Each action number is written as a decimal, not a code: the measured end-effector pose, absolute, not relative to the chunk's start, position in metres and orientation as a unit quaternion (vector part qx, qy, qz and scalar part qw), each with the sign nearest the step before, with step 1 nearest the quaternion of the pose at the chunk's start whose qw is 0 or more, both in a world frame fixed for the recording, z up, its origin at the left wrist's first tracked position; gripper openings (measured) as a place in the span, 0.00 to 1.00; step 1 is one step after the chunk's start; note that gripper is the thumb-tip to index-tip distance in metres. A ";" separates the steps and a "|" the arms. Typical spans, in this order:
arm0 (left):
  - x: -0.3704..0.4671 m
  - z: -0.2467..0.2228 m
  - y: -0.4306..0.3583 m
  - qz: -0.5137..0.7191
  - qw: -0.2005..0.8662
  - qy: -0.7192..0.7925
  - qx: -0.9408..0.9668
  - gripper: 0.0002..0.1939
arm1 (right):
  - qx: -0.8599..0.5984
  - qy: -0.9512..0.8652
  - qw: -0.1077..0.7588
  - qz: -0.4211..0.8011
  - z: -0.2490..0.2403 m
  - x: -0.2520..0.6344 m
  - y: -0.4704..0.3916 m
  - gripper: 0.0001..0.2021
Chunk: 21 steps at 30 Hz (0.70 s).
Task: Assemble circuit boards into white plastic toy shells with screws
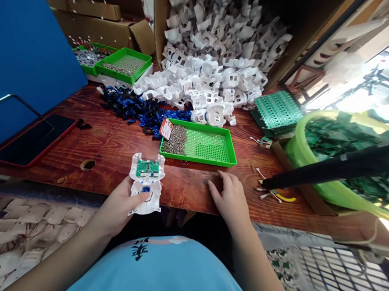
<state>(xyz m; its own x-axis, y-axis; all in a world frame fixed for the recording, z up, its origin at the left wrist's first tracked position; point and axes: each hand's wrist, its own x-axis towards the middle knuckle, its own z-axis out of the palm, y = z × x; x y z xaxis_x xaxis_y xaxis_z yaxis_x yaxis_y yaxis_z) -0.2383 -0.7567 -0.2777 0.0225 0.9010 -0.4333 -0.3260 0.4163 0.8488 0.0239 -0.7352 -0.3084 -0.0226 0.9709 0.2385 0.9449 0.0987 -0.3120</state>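
Note:
My left hand [122, 205] holds an opened white plastic housing [154, 200] by its lower half, the thumb lying over it beside a small blue part [146, 189]. A green circuit board [147, 168] sits in the upper half. My right hand [229, 196] rests at the table's front edge, its fingers apart and nothing visible in them. Beyond both hands lies a green tray [211, 146] with small metal screws [176, 140] heaped at its left end. A red and white card [166, 128] leans on the tray's left corner.
White plastic parts [210, 78] spill from a box behind the tray, with blue and black clips [136, 107] beside them. At right stand stacked green boards [278, 109], a yellow-green basket [297, 156] and a black tube [330, 165]. A phone-like tablet [36, 140] lies left.

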 end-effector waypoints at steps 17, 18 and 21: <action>-0.283 -0.275 -0.737 0.498 0.590 0.591 0.233 0.30 | -0.537 -0.838 0.014 0.093 -0.304 -0.038 -0.729 0.37; -0.285 -0.276 -0.737 0.496 0.592 0.592 0.230 0.30 | -0.534 -0.840 0.013 0.090 -0.303 -0.037 -0.730 0.37; -0.292 -0.276 -0.737 0.485 0.607 0.591 0.219 0.29 | -0.478 -0.874 0.006 0.087 -0.297 -0.031 -0.736 0.34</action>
